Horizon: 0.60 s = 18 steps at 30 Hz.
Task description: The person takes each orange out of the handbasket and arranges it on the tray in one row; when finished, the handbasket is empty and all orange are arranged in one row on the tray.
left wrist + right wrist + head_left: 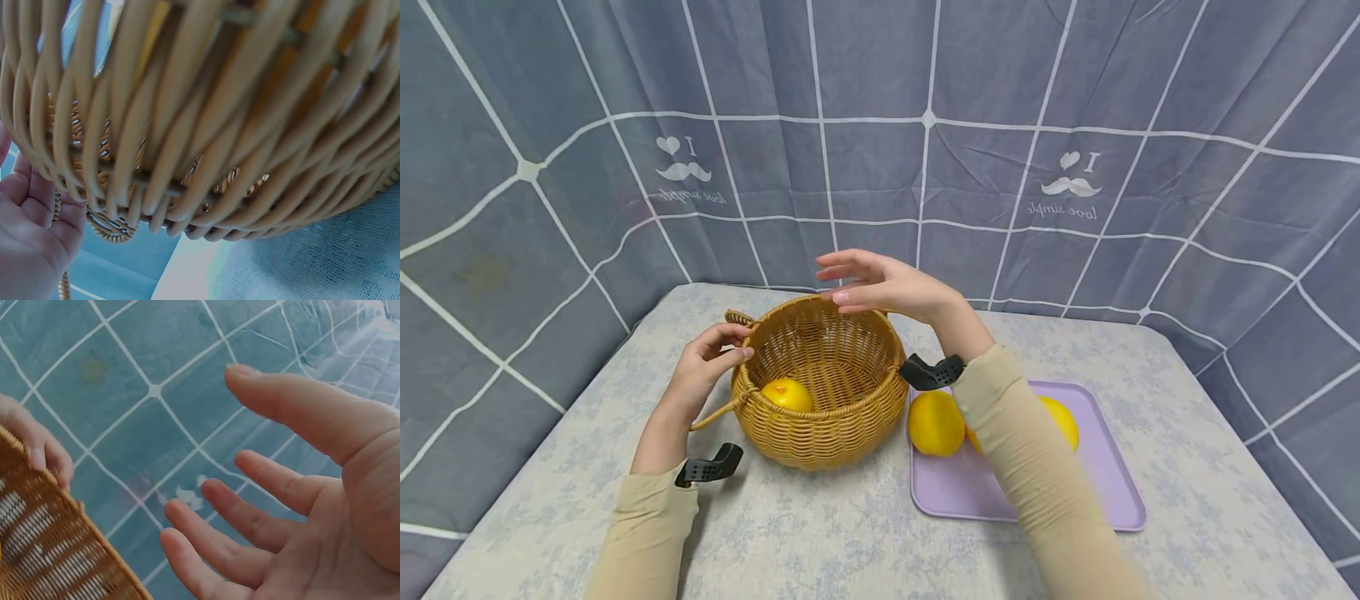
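A round wicker basket [820,433] stands on the table in the head view, tilted slightly toward me. One yellow round fruit [787,394] lies inside it at the near left. My left hand [700,367] grips the basket's left rim, its fingertips over the edge; in the left wrist view that hand [37,219] is beside the woven wall. Above the far right rim hovers my right hand [887,283], fingers extended and slightly bent. The right wrist view shows this hand [294,506] with nothing in its palm and the basket rim [94,531] at lower left.
A lilac tray [962,492] lies right of the basket, partly under my right forearm. On it are a yellow fruit [936,423], another yellow fruit [1060,421] and a sliver of one more behind the sleeve. A grey-blue checked curtain [880,167] hangs behind the table.
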Available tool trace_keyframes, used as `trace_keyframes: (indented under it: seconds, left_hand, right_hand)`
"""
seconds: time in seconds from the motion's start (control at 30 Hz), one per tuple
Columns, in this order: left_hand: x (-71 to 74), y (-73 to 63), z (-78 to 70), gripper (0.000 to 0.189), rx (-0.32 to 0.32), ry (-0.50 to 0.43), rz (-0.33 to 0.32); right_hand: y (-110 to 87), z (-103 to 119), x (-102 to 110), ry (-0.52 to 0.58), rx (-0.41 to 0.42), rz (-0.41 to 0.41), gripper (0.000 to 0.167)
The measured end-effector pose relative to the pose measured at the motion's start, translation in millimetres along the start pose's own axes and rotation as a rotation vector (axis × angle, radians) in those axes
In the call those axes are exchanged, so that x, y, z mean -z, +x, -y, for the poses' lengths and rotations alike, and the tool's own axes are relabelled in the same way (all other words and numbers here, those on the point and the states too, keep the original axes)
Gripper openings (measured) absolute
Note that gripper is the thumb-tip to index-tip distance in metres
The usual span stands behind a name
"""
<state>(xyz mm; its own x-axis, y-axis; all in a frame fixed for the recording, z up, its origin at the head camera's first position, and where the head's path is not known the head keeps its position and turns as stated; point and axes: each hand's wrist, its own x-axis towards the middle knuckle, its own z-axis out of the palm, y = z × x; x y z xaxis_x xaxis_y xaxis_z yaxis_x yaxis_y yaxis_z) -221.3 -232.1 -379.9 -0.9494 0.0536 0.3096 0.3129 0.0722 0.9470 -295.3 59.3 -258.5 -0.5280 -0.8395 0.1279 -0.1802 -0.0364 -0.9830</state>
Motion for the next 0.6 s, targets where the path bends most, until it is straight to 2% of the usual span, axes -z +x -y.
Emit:
trace_keyframes:
  seconds: [0.17, 0.33, 0.47, 0.6]
  left_hand:
    - [-0.6, 0.9, 0.8, 0.019, -0.001, 0.005, 0.001]
    - [-1.9, 1.1, 0.1, 0.019, -0.002, 0.0, 0.003]
    - [-2.4, 0.5, -1.0, 0.019, -0.001, -0.004, 0.004]
    - [-1.3, -0.4, -1.9, 0.019, 0.015, 0.017, 0.003]
  right_hand:
    - [24.5, -11.1, -8.8, 0.095, 0.026, 0.127, 0.049]
    - [41.5, -27.0, -16.2, 0.186, -0.013, 0.229, 0.04]
    - [50.1, -40.4, -21.6, 0.207, -0.078, 0.261, 0.035]
    - [56.0, -52.5, -26.5, 0.201, -0.141, 0.257, 0.03]
